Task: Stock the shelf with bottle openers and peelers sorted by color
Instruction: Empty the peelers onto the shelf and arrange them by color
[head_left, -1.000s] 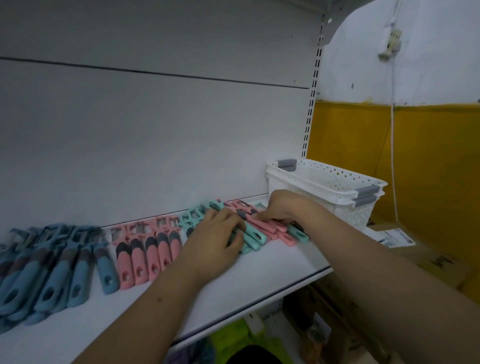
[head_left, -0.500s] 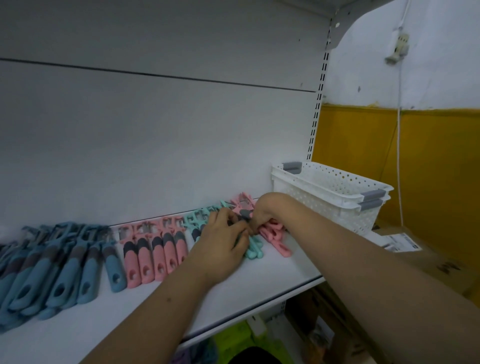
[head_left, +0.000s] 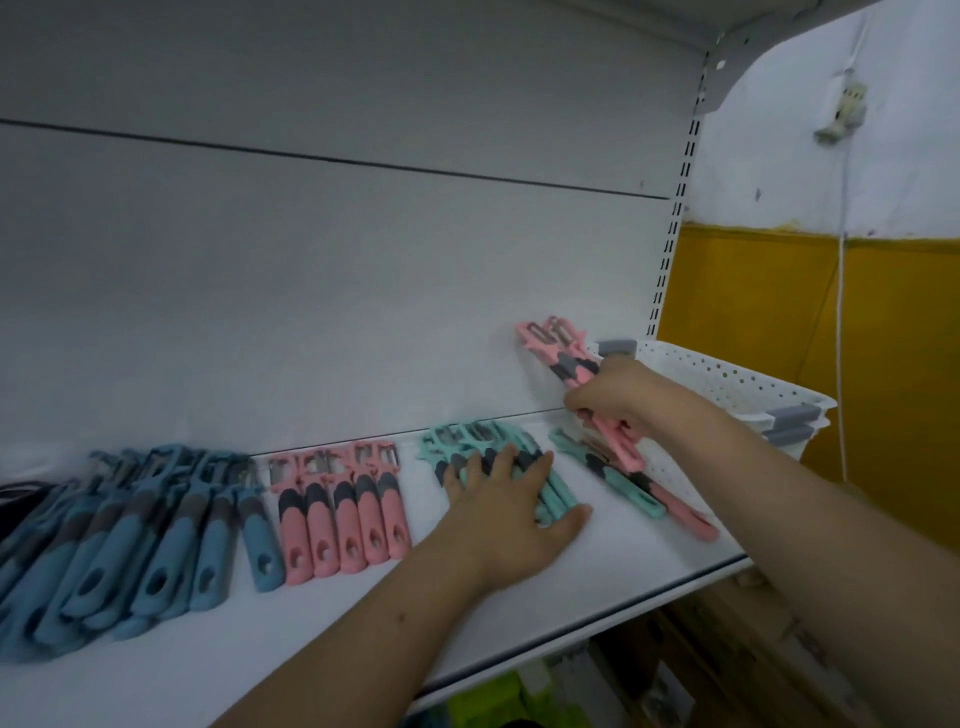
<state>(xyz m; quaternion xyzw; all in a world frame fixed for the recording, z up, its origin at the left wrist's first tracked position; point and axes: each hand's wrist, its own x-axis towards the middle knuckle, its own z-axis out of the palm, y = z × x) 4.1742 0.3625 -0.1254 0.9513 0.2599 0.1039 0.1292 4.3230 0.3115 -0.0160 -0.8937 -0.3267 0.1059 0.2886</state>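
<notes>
Already blue, pink and teal plastic peelers (head_left: 498, 467) lie sorted on the white metal shelf (head_left: 597, 582). The left hand (head_left: 511, 512) presses flat fingers on the teal group; the right hand (head_left: 618, 397) grips a pink bunch (head_left: 558, 353), with stray ones (head_left: 631, 486) left beside the white perforated basket (head_left: 737, 384).

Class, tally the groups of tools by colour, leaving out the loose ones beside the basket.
Blue: 1, blue heap.
Pink: 2, pink row and pink bundle in right hand.
Teal: 1, teal group under left hand.
Total: 4 groups.
</notes>
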